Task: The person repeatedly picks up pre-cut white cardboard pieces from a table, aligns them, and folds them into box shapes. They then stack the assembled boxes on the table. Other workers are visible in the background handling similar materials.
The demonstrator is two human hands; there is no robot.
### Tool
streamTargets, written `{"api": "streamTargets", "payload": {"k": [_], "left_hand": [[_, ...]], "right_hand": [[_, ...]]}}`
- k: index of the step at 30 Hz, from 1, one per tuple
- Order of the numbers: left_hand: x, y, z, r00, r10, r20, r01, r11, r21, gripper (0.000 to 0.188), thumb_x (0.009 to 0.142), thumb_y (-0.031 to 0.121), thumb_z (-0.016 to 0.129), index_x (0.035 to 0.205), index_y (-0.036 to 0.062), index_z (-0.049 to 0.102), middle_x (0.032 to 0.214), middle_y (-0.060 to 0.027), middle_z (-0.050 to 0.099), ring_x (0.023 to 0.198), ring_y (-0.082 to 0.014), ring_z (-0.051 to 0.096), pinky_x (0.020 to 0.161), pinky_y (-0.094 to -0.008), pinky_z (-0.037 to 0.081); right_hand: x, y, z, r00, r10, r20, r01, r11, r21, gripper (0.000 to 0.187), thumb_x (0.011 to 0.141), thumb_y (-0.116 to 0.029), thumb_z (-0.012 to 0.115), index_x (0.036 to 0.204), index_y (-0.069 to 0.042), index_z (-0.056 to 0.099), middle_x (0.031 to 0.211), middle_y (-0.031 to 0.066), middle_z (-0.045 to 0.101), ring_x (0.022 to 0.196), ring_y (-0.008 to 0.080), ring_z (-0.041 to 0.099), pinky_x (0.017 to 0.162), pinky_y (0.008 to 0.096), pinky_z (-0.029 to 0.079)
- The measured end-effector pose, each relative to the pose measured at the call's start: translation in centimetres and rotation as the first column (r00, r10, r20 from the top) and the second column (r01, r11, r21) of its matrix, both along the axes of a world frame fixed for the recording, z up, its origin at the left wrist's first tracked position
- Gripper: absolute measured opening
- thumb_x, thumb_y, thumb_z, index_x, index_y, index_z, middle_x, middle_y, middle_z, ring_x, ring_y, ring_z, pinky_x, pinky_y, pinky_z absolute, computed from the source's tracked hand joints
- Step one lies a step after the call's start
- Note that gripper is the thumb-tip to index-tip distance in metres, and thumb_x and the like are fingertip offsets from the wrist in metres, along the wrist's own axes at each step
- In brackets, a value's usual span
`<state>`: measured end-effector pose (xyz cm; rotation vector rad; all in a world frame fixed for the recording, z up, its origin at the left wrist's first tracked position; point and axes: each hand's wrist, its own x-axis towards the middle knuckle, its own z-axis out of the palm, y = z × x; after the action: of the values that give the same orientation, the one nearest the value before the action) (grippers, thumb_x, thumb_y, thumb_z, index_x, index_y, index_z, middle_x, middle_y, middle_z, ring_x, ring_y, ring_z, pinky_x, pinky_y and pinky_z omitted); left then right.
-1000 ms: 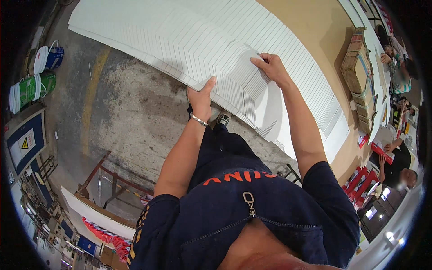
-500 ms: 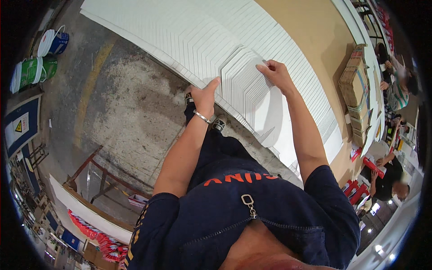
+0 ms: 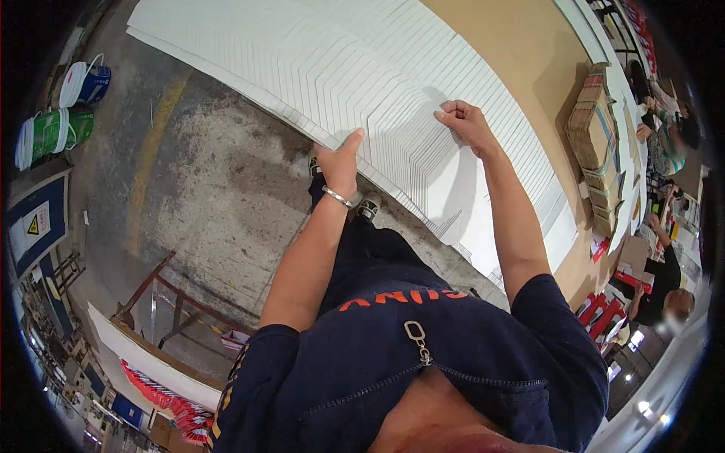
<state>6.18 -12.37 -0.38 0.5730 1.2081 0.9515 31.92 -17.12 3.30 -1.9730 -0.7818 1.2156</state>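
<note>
White flat card sheets [image 3: 325, 75] lie overlapped in a long fan on the table, their stepped edges showing as close lines. My left hand [image 3: 338, 167] is at the near edge of the fan, its thumb stretched out along the sheet edges and apart from the fingers. Those fingers are partly hidden at the edge. Over the middle of the fan is my right hand [image 3: 467, 127], thumb and fingertips pressed together and casting a shadow on the sheets. Whether a sheet corner is between these fingertips is too small to make out.
Beyond the fan stretches a brown board surface [image 3: 502, 38], with a strapped bundle of brown cardboard [image 3: 595, 147] at the right. Co-workers [image 3: 664, 283] are at the far right. Green [image 3: 57, 132] and blue [image 3: 94, 84] buckets stand on the floor at left, above a metal frame [image 3: 162, 302].
The raised group of sheets between my hands has dropped flat into the fan. My left hand has shifted slightly left; my right hand remains over nearly the same place.
</note>
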Motion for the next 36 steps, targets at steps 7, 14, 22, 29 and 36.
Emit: {"api": "streamTargets", "payload": {"k": [7,14,22,29,36], "left_hand": [[0.5,-1.3,0.7,0.998,-0.054,-0.034,0.053,0.998,-0.029,0.078,0.072,0.006,0.077,0.132,-0.0038,0.029,0.132,-0.0155,0.042,0.115,-0.0233,0.047,0.098,-0.0325,0.038],[1.0,-2.3,0.1,0.999,-0.031,-0.018,0.03,0.999,-0.02,0.075,0.073,0.004,0.076,0.132,-0.0028,0.031,0.128,-0.0138,0.046,0.115,-0.0218,0.047,0.098,-0.0317,0.038],[0.8,-2.5,-0.8,0.996,-0.085,-0.011,0.085,0.996,0.029,0.076,0.071,0.002,0.077,0.132,-0.0041,0.032,0.129,-0.0141,0.047,0.116,-0.0222,0.047,0.099,-0.0324,0.037],[1.2,-2.5,-0.1,0.995,-0.067,-0.078,0.071,0.996,0.049,0.074,0.074,-0.001,0.074,0.134,-0.0028,0.032,0.131,-0.0136,0.045,0.119,-0.0232,0.045,0.102,-0.0339,0.036],[1.0,-2.8,-0.6,0.998,-0.055,-0.029,0.057,0.993,0.103,0.072,0.072,0.003,0.076,0.131,-0.0036,0.035,0.129,-0.0129,0.046,0.115,-0.0218,0.046,0.099,-0.0319,0.037]], "right_hand": [[0.4,-0.6,0.0,0.995,0.013,0.095,-0.01,0.999,-0.034,0.032,0.076,-0.028,0.076,0.09,-0.002,0.066,0.07,-0.0027,0.056,0.064,0.0071,0.048,0.058,0.0217,0.04],[0.1,-2.3,1.2,0.998,-0.002,0.06,0.0,0.999,0.032,0.031,0.077,-0.025,0.076,0.093,0.0,0.066,0.071,-0.0023,0.056,0.065,0.0065,0.049,0.058,0.0216,0.041],[-0.4,-2.5,-0.1,0.995,-0.089,0.053,0.086,0.995,0.057,0.026,0.077,-0.019,0.075,0.094,0.0,0.066,0.072,-0.0027,0.057,0.064,0.0052,0.049,0.057,0.02,0.04],[-0.8,-2.6,-0.6,0.986,-0.116,0.123,0.102,0.988,0.116,0.022,0.076,-0.016,0.076,0.089,0.0,0.067,0.071,-0.0022,0.057,0.063,0.0052,0.048,0.056,0.0196,0.04],[-0.6,-2.6,-1.0,0.991,-0.11,0.075,0.097,0.983,0.157,0.023,0.076,-0.016,0.076,0.09,-0.001,0.067,0.07,-0.0038,0.055,0.062,0.0044,0.047,0.055,0.0187,0.038]]}}
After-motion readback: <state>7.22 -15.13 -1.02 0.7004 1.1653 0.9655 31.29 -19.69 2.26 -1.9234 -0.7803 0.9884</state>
